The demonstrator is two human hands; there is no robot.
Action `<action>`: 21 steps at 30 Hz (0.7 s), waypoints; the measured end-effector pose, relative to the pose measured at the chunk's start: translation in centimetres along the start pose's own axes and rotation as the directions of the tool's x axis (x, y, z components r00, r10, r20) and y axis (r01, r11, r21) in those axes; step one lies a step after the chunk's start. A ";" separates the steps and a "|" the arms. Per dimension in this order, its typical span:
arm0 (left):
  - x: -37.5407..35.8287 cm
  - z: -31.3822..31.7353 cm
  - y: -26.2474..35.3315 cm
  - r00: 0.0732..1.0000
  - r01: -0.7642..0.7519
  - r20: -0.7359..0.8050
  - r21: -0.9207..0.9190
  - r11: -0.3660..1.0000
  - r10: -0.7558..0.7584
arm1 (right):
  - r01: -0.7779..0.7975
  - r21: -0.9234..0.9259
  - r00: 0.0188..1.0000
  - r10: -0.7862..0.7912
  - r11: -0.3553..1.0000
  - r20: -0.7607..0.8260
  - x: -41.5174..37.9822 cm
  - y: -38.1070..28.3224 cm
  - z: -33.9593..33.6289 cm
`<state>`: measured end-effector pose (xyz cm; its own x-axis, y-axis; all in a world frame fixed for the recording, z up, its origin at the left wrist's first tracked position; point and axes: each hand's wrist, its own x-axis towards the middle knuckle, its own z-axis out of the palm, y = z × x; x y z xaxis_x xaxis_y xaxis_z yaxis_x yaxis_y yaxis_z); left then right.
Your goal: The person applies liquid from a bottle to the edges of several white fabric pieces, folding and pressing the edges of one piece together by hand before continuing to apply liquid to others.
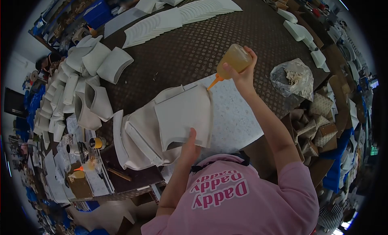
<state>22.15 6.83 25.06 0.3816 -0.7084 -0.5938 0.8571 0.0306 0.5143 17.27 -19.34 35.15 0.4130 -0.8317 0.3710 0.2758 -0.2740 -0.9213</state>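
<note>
**Glue nozzle at the top corner of the white piece**

My right hand (242, 71) is closed in a full grip around the amber glue bottle (234, 59), tilted so its orange nozzle (213, 83) points down and to my left. The nozzle tip sits at, or just off, the upper right corner of the white moulded piece (184, 113); contact cannot be told from this view.

My left hand (190, 146) pins that piece at its lower edge, thumb on top, fingers hidden beneath. The piece rests tilted on a stack of similar white pieces (137, 138) on the dark patterned desk (194, 45).

Relation that matters: the piece lies down-left of the bottle, its right edge running from nozzle toward my left hand. Right hand is nearer the top corner, left hand the bottom.

Nearby: a clear bag of scraps (295, 77) to the right, curved white shells (97, 61) to the left.
</note>
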 end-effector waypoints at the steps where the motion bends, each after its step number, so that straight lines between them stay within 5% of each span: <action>1: 0.0 -0.1 -0.1 1.000 0.001 -0.012 0.007 1.000 -0.001 | 0.005 -0.013 1.000 -0.005 1.000 0.010 0.0 0.1 0.1; 7: 0.4 -0.5 -0.9 0.997 -0.025 0.080 0.027 0.999 0.023 | -0.004 -0.016 0.993 0.006 1.000 0.115 0.0 -0.5 1.5; 13: 1.3 -0.7 -1.7 0.984 0.036 0.175 -0.022 0.999 -0.032 | 0.071 -0.294 0.963 0.012 0.953 0.270 0.8 0.8 1.7; 16: 1.3 -0.2 -1.8 0.981 0.003 0.194 -0.039 0.999 0.005 | -0.045 -0.265 0.936 0.134 0.963 0.326 1.4 1.8 1.3; 21: 1.1 0.2 -1.7 0.990 -0.026 0.138 -0.038 0.999 0.031 | -0.129 -0.146 0.968 0.157 0.981 0.196 2.2 3.7 -0.2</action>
<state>21.03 5.88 23.67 0.3563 -0.7976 -0.4868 0.8595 0.0755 0.5054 19.07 -22.33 32.51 0.6133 -0.7533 0.2375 0.0902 -0.2319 -0.9685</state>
